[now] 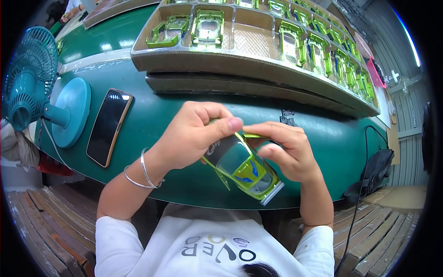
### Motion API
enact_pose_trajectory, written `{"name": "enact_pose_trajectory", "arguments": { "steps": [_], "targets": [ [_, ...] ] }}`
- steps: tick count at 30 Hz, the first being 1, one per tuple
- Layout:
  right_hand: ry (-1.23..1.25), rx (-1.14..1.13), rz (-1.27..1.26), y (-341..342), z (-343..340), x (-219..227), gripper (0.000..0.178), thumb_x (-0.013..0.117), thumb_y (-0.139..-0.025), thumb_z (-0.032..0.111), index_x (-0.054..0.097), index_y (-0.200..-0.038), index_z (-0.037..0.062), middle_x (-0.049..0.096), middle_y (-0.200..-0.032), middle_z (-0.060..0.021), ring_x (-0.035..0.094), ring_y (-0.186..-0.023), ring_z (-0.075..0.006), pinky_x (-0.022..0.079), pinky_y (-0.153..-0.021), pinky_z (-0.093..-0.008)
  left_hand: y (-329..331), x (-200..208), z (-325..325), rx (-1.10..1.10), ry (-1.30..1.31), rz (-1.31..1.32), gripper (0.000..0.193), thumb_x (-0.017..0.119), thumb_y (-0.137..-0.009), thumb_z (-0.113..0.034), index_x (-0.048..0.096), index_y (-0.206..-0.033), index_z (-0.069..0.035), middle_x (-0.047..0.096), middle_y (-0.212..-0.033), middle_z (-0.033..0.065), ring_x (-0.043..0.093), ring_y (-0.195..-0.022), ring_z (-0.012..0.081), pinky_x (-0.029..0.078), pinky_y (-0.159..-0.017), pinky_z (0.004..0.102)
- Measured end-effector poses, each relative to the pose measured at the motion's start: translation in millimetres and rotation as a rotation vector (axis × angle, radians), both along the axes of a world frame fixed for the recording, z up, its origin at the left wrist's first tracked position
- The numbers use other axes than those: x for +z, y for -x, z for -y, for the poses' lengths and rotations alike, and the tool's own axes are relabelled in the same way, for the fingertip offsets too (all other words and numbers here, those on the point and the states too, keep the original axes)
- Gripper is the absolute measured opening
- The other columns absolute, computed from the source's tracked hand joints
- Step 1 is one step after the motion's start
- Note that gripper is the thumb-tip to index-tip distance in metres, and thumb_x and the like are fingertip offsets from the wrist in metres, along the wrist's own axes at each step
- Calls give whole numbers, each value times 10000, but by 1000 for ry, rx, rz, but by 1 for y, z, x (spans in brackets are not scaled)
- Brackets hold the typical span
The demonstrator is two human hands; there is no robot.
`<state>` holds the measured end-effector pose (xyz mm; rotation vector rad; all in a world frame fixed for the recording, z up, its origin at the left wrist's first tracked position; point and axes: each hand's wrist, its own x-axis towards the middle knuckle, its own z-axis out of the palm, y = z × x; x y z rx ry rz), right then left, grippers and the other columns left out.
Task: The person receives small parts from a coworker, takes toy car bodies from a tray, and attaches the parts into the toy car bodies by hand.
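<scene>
A bright green toy car body (253, 174) with clear windows and blue markings is held tilted above the near part of the green table. My left hand (191, 134), with silver bangles on its wrist, grips its upper end between thumb and curled fingers. My right hand (293, 150) is closed at the body's right side, fingertips at a small green piece along that edge. Whether this piece is joined to the body, I cannot tell. Another thin green piece (221, 179) sticks out at the left side, like an opened door.
Stacked cardboard trays (207, 62) with several green car bodies (207, 28) stand at the back. Left are a teal fan (69, 113) and a phone (109, 127). A small black part (288, 117) lies before the trays; a cable (364, 171) and black bag (376, 171) are right.
</scene>
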<state>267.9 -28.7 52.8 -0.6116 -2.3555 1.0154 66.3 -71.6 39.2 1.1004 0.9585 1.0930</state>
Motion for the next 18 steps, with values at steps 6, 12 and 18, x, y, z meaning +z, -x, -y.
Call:
{"name": "enact_pose_trajectory", "arguments": {
  "steps": [6,12,18],
  "targets": [
    [-79,9,148,3,7,10,743,726,-639,301,373,-1233,27,439,-1184,-204,450,-1072,-366,396,-885,-372,3,-3,-3,194,-44,2,225,589,-832,-210,591,-773,7,569,-648,-4,500,-560,13,406,-484,155],
    [-88,-111,191,5,9,3,713,740,-570,154,414,-1189,18,515,-1099,-166,544,-963,-284,447,-808,-341,13,11,-3,31,118,139,334,572,-830,-314,547,-919,6,584,-722,40,555,-588,51,445,-501,164],
    [1177,70,-391,-1,-3,3,635,668,-666,159,389,-1205,-25,555,-1016,-172,592,-851,-196,485,-741,-306,2,-4,-11,95,-327,44,690,592,-735,-515,425,-1157,5,574,-933,70,546,-831,109,434,-715,222]
  ]
}}
